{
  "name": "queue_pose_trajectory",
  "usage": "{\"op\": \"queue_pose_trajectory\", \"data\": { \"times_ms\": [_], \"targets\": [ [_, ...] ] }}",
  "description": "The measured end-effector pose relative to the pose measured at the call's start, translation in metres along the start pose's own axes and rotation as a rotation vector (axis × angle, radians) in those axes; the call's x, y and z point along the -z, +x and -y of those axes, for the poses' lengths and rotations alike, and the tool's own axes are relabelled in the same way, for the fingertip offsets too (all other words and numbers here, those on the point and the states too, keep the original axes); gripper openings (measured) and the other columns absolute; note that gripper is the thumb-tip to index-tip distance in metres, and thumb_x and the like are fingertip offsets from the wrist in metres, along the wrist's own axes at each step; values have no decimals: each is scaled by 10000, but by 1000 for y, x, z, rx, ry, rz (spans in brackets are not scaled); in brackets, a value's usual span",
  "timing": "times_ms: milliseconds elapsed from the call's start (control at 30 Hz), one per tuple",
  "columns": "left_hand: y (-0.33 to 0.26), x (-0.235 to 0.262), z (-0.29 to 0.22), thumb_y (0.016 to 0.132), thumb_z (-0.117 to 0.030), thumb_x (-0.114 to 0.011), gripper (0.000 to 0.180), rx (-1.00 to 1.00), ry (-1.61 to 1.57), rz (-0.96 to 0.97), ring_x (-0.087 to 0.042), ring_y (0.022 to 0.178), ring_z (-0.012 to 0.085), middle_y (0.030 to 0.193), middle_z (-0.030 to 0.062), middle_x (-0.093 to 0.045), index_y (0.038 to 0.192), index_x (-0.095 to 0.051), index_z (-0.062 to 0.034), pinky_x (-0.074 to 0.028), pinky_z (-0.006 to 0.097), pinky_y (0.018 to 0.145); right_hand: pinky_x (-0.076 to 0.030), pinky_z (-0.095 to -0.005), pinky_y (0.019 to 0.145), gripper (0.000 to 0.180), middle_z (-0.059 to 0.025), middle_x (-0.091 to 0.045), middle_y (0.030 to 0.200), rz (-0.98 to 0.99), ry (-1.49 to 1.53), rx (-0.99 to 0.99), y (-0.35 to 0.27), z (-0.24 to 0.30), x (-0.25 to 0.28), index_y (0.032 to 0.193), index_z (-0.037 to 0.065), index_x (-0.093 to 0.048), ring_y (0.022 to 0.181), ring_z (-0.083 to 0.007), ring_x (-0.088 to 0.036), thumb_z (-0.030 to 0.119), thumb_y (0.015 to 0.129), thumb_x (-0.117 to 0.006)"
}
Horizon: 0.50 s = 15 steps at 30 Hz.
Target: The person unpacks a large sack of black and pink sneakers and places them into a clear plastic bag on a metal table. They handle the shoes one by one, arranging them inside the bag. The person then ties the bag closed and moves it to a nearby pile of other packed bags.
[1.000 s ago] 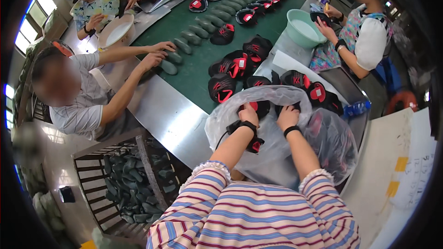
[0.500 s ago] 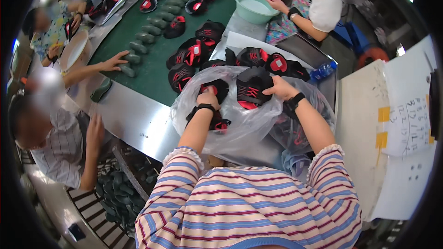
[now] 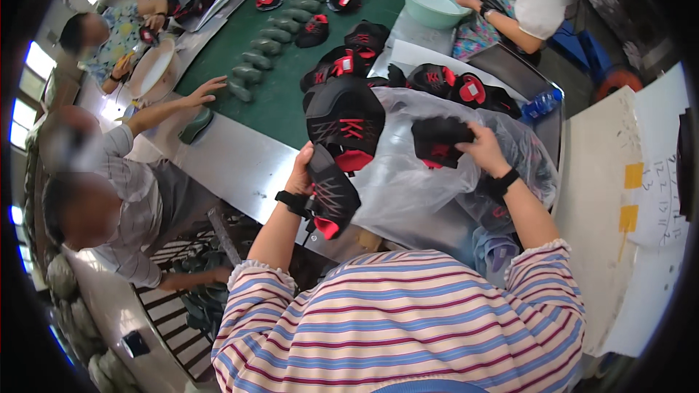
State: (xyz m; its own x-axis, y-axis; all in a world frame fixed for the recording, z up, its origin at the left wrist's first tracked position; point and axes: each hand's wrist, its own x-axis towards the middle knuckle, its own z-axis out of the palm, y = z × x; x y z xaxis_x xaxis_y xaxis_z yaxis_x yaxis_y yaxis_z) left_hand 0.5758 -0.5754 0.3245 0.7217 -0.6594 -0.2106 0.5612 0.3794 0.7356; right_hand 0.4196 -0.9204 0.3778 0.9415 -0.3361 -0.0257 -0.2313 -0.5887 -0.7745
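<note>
My left hand (image 3: 300, 173) grips black shoe uppers with red lining and red lacing. One upper (image 3: 346, 120) is raised toe up, and another (image 3: 333, 191) hangs below it; whether they are joined I cannot tell. In my right hand (image 3: 484, 148) is a smaller-looking dark upper (image 3: 440, 138), pinched at its right edge. Both hands are above a clear plastic bag (image 3: 408, 200) spread over the metal table edge. More black and red uppers (image 3: 433, 80) lie just beyond the bag.
A green conveyor belt (image 3: 287, 76) carries rows of dark green shoe lasts (image 3: 247, 73) and uppers. A co-worker's hand (image 3: 204, 92) reaches over it from the left. At the back right are a green basin (image 3: 431, 4) and a blue bottle (image 3: 542, 104). A white board (image 3: 593, 211) stands at right.
My left hand has lifted uppers out of the plastic bag, up and slightly left. My right hand still holds its upper, now tipped differently. The view has shifted; the co-worker at left leans lower.
</note>
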Motion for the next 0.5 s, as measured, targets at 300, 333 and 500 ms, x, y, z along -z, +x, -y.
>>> {"op": "queue_pose_trajectory", "data": {
  "times_ms": [300,333,500],
  "targets": [
    [-7,4,2,782,-326,-568,512,96,-225,40,-590,902,195,1040,97,-571,1186,-447,-35,-510,336,784,-393,-316,951,560,-89,-526,1194,306,1212,-39,18,33,23,1277,7,-384,1096,-185,-515,42,772,-625],
    [-2,5,2,792,-295,-560,487,40,-181,47,-591,903,195,1036,98,-571,1186,-446,-32,-507,335,789,-390,-310,951,561,-85,-526,1192,358,1165,-23,16,44,17,1275,7,-385,1097,-180,-511,38,769,-627],
    [36,28,-31,831,-164,-537,372,-125,58,7,-601,873,193,1011,100,-584,1161,-452,-14,-504,337,795,-377,-277,942,545,-56,-529,1167,456,785,35,18,76,-10,1249,-4,-400,1080,-149,-504,36,759,-634]
  ]
}}
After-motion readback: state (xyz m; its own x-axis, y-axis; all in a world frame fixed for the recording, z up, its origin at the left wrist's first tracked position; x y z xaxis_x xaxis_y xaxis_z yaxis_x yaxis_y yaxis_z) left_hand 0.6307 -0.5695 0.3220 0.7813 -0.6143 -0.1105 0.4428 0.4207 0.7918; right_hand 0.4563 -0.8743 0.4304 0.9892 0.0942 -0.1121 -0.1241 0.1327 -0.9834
